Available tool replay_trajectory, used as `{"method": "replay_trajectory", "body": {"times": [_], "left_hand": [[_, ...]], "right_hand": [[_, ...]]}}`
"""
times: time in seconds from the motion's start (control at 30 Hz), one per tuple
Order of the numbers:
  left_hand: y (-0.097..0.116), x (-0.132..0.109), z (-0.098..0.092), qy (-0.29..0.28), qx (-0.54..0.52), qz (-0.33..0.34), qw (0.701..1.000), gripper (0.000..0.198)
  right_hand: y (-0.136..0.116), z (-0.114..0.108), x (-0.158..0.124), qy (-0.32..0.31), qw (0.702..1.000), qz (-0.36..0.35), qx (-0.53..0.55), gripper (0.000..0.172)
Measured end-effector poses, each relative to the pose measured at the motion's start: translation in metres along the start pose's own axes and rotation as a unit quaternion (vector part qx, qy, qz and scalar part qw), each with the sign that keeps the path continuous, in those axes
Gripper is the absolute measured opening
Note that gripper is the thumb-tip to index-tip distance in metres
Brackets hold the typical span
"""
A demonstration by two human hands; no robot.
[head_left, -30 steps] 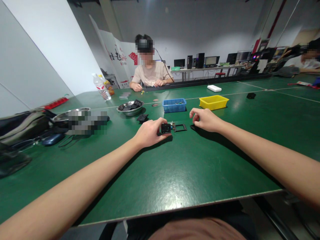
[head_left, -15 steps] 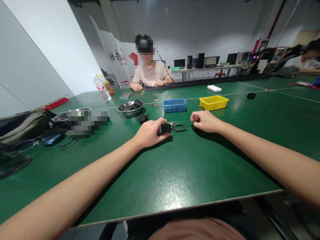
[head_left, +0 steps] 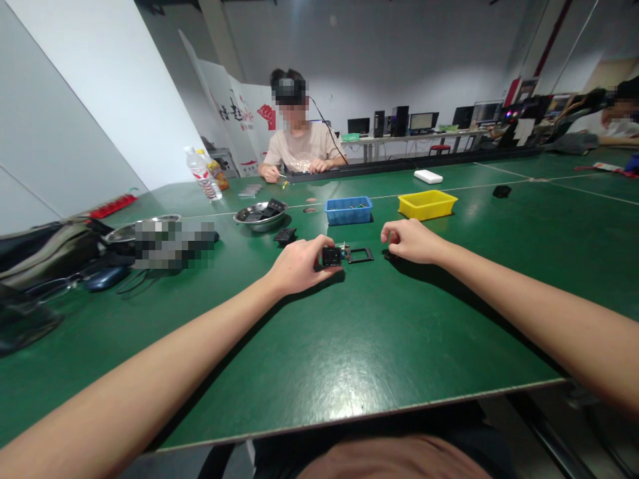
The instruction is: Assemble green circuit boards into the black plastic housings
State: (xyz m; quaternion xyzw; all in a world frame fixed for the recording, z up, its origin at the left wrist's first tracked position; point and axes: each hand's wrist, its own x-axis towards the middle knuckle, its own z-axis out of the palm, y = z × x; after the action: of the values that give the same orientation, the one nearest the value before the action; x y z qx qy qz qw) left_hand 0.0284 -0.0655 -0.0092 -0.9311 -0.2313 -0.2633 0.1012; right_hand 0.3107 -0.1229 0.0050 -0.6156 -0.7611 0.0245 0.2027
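Observation:
My left hand (head_left: pixel 302 265) grips a small black boxy part (head_left: pixel 332 256) between thumb and fingers, low over the green table (head_left: pixel 369 346). Beside that part's right side are a small metal-and-blue piece (head_left: pixel 344 251) and a thin black rectangular frame (head_left: pixel 361 255); whether they are joined to it I cannot tell. To the right, my right hand (head_left: pixel 412 241) hovers just above the tabletop with fingers curled in. A small dark spot (head_left: pixel 389 255) shows under its fingertips, and anything between them is too small or hidden to name.
Beyond my hands are a blue bin (head_left: pixel 348 211) with small parts, a yellow bin (head_left: pixel 427 205) and a metal bowl (head_left: pixel 260 216) of black parts. A black piece (head_left: pixel 285 237) lies near my left hand. Bags (head_left: pixel 54 249) occupy the left. A co-worker (head_left: pixel 301 143) sits opposite.
My right hand has shifted very slightly, uncovering a bit more of the dark spot beneath it. The left hand keeps its hold on the black part in the same place.

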Motion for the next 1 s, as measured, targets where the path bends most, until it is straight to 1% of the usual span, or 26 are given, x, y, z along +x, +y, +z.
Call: {"method": "replay_trajectory", "body": {"times": [0.2, 0.4, 0.7, 1.0], "left_hand": [[0.0005, 0.0001, -0.0012, -0.008, 0.001, -0.008, 1.0, 0.039], [0.0006, 0.0003, -0.0011, -0.005, 0.001, -0.005, 1.0, 0.039], [0.0, -0.0003, -0.0005, -0.01, -0.003, -0.006, 1.0, 0.039], [0.0002, 0.0002, 0.0, -0.003, 0.001, 0.004, 1.0, 0.038]], "right_hand": [[-0.0009, 0.0001, -0.0007, 0.009, 1.0, -0.004, 0.008, 0.021], [0.0005, 0.0013, -0.0018, 0.01, 1.0, -0.029, 0.0, 0.03], [0.0016, 0.0021, -0.0022, 0.004, 0.997, -0.063, -0.033, 0.029], [0.0059, 0.0048, -0.0013, 0.028, 0.997, -0.062, -0.034, 0.029]]}}
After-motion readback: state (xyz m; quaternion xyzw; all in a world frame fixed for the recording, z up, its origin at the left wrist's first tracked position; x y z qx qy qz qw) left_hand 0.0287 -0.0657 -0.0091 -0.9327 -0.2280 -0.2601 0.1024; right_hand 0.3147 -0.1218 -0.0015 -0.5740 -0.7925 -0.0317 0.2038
